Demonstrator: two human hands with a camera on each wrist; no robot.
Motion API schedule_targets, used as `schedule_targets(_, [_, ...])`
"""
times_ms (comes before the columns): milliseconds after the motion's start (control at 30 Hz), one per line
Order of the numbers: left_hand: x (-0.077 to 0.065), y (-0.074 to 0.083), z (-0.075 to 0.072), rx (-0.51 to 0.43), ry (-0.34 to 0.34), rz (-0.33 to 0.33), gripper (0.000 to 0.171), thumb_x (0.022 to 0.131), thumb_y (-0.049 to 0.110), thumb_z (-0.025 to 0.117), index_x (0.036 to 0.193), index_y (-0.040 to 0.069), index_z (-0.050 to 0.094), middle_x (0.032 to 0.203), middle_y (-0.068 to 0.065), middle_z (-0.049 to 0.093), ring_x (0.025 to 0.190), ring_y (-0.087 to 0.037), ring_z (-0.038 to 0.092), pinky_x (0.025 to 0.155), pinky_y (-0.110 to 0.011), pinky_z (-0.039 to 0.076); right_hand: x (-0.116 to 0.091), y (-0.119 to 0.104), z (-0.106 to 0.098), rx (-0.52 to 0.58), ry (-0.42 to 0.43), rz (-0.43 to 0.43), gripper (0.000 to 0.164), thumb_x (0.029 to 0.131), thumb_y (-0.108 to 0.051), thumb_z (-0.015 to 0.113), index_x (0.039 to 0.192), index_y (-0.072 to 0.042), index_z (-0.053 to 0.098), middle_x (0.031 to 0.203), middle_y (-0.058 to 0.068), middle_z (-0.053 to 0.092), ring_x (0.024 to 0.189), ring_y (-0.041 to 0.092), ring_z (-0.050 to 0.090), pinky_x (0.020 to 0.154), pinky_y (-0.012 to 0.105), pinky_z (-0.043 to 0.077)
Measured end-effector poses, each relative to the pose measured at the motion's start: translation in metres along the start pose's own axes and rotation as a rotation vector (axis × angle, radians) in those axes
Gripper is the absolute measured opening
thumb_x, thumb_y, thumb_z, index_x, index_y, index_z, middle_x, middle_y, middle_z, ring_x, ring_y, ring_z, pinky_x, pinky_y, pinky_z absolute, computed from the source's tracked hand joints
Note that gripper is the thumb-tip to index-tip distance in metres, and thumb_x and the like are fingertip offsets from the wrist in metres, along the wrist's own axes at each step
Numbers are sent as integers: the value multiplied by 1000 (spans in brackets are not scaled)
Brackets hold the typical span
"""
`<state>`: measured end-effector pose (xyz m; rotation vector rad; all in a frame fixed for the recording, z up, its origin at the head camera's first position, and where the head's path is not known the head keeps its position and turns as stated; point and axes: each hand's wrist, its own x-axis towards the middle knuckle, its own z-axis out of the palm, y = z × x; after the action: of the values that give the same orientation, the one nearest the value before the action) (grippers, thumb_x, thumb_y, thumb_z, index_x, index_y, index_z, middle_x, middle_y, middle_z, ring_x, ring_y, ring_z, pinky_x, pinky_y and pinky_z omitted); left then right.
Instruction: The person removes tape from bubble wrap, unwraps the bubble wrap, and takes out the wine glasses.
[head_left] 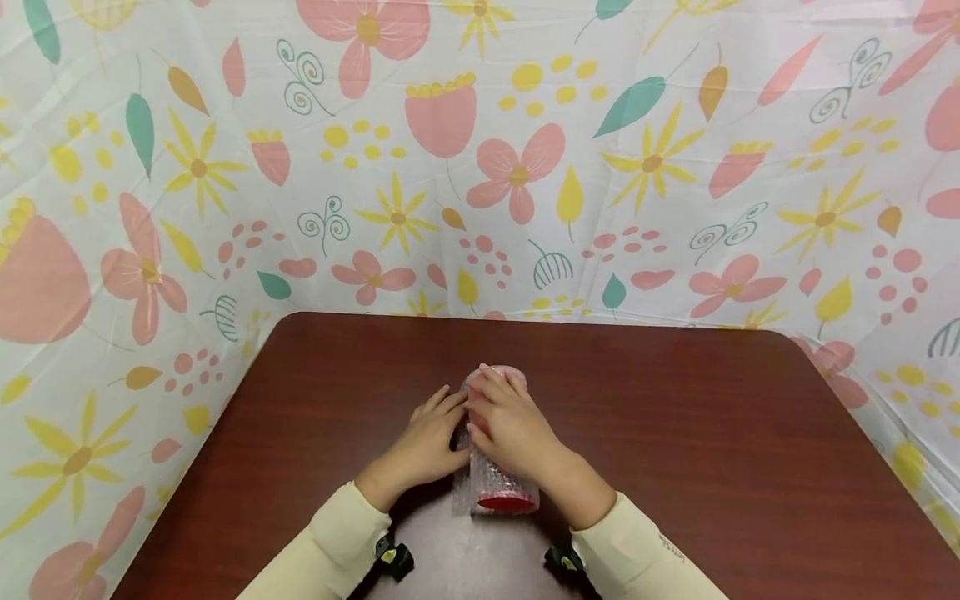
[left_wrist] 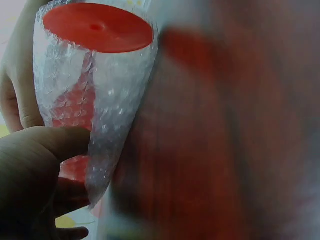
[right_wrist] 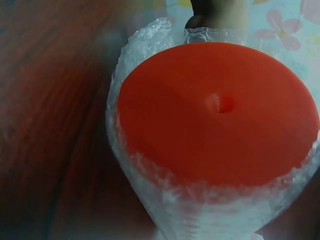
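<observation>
A red cylinder in clear bubble wrap (head_left: 504, 492) lies on the table, its long side pointing away from me. Its flat round red end (right_wrist: 200, 125) has a small dimple in the middle and faces the near edge. Across the top, my right hand (head_left: 517, 433) grips the roll, its fingers reaching over to the left side. My left hand (head_left: 423, 442) touches that side with thumb and fingers stretched out and spread apart. In the left wrist view, the left thumb (left_wrist: 65, 141) meets the edge of the bubble wrap. The cylinder's far part is mostly under the right hand.
The dark red-brown wooden table (head_left: 697, 433) reaches back to a white cloth (head_left: 555, 242) printed with flowers, which also hangs at both sides. A strip of bubble wrap (head_left: 461, 492) sticks out along the roll's left side. Black straps (head_left: 393, 560) show at both sleeves.
</observation>
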<state>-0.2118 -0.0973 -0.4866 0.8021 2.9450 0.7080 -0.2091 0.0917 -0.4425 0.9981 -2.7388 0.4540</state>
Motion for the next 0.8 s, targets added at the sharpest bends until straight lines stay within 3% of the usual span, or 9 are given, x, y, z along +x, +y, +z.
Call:
schedule_targets(300, [12,-7,-3,13,-95,12,77,81,34,75,148,5,50,162,-10,39,155,-41,17,116,-70,24,5,2,1,-38,-37,27,34,94,-26,69,120,-5,73,147,9,58,151,30,35,122,56,27])
schedule_targets(800, [16,-20,7,-56,-91,6,86,76,27,83,150,3,45,159,-16,41,153,-42,22,123,-62,17,12,-1,14,-93,-56,76,38,93,-29,70,125,-9,71,146,4,58,150,24,37,124,51,22])
